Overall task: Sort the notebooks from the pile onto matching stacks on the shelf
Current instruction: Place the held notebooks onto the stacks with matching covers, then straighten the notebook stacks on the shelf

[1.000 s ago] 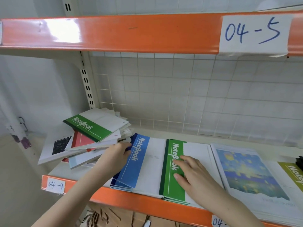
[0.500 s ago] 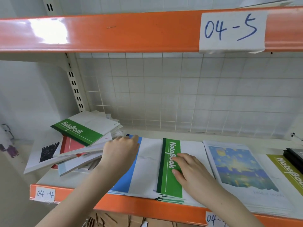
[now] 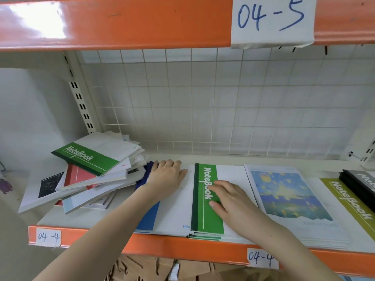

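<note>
head view: nearest, the orange front rail (image 3: 182, 248) of the shelf carries taped "04-4" labels, so each stack sits flush behind it. the right hand (image 3: 229, 199) lies flat, fingers straight, on the green notebook stack (image 3: 205, 216), likely squaring the top copy with those under it. just left, the left hand (image 3: 166, 177) rests palm down with loosely bent fingers on the blue notebook stack (image 3: 148, 218), its grip holding nothing, probably steadying that stack. left again, the unsorted pile (image 3: 81, 183) leans in a loose fan with a green notebook (image 3: 91, 155) uppermost. farther back stands a white wire grid (image 3: 203, 108).
</note>
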The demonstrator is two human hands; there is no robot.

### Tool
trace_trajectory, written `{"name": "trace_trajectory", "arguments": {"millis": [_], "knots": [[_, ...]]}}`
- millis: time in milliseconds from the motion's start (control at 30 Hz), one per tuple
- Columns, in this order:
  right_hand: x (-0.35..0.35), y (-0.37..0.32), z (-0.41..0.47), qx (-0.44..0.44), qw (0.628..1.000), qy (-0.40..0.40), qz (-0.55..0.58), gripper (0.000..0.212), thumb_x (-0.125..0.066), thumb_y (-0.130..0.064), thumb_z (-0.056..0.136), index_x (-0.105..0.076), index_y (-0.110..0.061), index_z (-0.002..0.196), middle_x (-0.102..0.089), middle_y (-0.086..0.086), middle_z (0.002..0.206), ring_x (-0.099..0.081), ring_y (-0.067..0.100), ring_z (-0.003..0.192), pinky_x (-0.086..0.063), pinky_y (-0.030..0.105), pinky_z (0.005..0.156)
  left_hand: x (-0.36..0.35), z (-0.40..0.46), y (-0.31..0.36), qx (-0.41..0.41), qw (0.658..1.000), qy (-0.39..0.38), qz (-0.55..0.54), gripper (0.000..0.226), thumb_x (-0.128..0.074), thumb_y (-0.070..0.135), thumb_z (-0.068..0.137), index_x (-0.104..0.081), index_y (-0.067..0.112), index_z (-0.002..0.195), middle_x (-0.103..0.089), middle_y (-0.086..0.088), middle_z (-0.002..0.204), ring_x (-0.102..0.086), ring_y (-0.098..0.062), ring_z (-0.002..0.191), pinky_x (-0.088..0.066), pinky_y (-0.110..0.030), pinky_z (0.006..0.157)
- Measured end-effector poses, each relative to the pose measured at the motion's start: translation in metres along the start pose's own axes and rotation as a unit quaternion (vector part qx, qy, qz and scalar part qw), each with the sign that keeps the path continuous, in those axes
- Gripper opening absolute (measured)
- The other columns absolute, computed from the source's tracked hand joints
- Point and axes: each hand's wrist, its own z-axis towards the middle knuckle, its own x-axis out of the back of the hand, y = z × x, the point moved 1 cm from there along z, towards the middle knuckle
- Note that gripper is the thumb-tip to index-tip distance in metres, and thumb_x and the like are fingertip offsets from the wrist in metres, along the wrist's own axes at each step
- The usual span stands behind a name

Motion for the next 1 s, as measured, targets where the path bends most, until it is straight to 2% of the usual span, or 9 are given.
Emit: {"name": "trace_trajectory", "arguments": {"millis": [167, 267, 367, 467, 633, 700, 767, 833, 1000], "knots": [[0.007, -0.002, 0.004, -0.009, 1.0, 0.004, 0.023, 0.045, -0.035, -0.036, 0.101, -0.034, -0.023, 0.144, -0.033, -0.007, 0.145, -0.031, 0.01, 0.132, -0.026, 0.025, 0.11, 0.009, -0.004, 0.003, 0.009, 0.997, 0.048, -0.053, 0.046, -0.027, 0.04, 0.103, -0.042, 0.015, 0.139, -0.048, -0.009, 0.137, -0.044, -0.029, 0.126, -0.027, -0.039, 0.108], [0.017, -0.015, 0.015, -0.008, 0.999, 0.03, 0.041, 0.04, -0.036, -0.034, 0.101, -0.041, -0.023, 0.139, -0.043, -0.006, 0.137, -0.047, 0.01, 0.118, -0.041, 0.026, 0.097, 0.03, -0.014, -0.005, 0.018, 0.988, 0.119, -0.095, 0.035, -0.034, 0.029, 0.102, -0.051, 0.018, 0.13, -0.058, -0.005, 0.125, -0.057, -0.029, 0.107, -0.045, -0.036, 0.085], [0.023, -0.042, 0.037, 0.025, 0.997, 0.048, 0.056, 0.036, -0.037, -0.032, 0.101, -0.046, -0.022, 0.134, -0.049, -0.006, 0.133, -0.052, 0.012, 0.113, -0.046, 0.031, 0.091, 0.056, -0.032, -0.026, 0.04, 0.978, 0.196, -0.051, 0.031, -0.033, 0.025, 0.099, -0.06, 0.019, 0.112, -0.068, -0.002, 0.102, -0.062, -0.029, 0.089, -0.046, -0.033, 0.071], [0.022, -0.072, 0.071, 0.057, 0.991, 0.066, 0.098, 0.033, -0.039, -0.028, 0.1, -0.053, -0.02, 0.128, -0.055, -0.004, 0.127, -0.054, 0.014, 0.111, -0.046, 0.032, 0.09, 0.08, -0.058, -0.063, 0.071, 0.957, 0.278, -0.041, 0.03, -0.038, 0.027, 0.099, -0.062, 0.019, 0.114, -0.067, -0.004, 0.104, -0.061, -0.028, 0.091, -0.046, -0.034, 0.068], [0.012, -0.114, 0.13, 0.02, 0.959, 0.068, 0.273, 0.028, -0.041, -0.023, 0.1, -0.058, -0.012, 0.119, -0.065, 0.003, 0.104, -0.063, 0.021, 0.091, -0.047, 0.029, 0.074, 0.082, -0.091, -0.139, 0.23, 0.961, 0.146, -0.044, 0.054, -0.042, 0.051, 0.096, -0.039, 0.02, 0.139, -0.049, -0.01, 0.138, -0.039, -0.032, 0.129, -0.039, -0.044, 0.098], [0.009, -0.124, 0.152, -0.022, 0.938, 0.067, 0.338, 0.028, -0.04, -0.026, 0.1, -0.056, -0.01, 0.117, -0.062, 0.002, 0.101, -0.062, 0.021, 0.09, -0.045, 0.028, 0.069, 0.074, -0.1, -0.162, 0.288, 0.938, 0.148, -0.126, 0.049, -0.039, 0.05, 0.097, -0.043, 0.014, 0.131, -0.055, -0.015, 0.129, -0.046, -0.034, 0.12, -0.043, -0.044, 0.093], [0.008, -0.13, 0.173, -0.063, 0.928, 0.074, 0.358, 0.037, -0.04, -0.031, 0.1, -0.05, -0.005, 0.124, -0.059, 0.008, 0.116, -0.057, 0.019, 0.091, -0.042, 0.026, 0.068, 0.067, -0.108, -0.176, 0.325, 0.915, 0.156, -0.181, 0.04, -0.038, 0.044, 0.099, -0.049, 0.012, 0.119, -0.061, -0.016, 0.118, -0.052, -0.034, 0.109, -0.046, -0.04, 0.085], [0.004, -0.135, 0.192, -0.098, 0.919, 0.065, 0.375, 0.047, -0.043, -0.035, 0.099, -0.043, -0.001, 0.131, -0.055, 0.012, 0.123, -0.055, 0.023, 0.1, -0.038, 0.025, 0.074, 0.063, -0.113, -0.18, 0.316, 0.922, 0.139, -0.177, 0.038, -0.038, 0.042, 0.1, -0.05, 0.014, 0.122, -0.062, -0.012, 0.119, -0.052, -0.032, 0.11, -0.043, -0.036, 0.083], [-0.012, -0.148, 0.215, -0.093, 0.897, -0.021, 0.431, 0.026, -0.052, -0.023, 0.094, -0.059, -0.002, 0.106, -0.065, 0.008, 0.089, -0.063, 0.024, 0.078, -0.051, 0.034, 0.071, 0.057, -0.109, -0.173, 0.286, 0.916, 0.162, -0.23, 0.041, -0.043, 0.039, 0.099, -0.046, 0.013, 0.131, -0.059, -0.01, 0.123, -0.05, -0.031, 0.113, -0.043, -0.036, 0.09]]}}
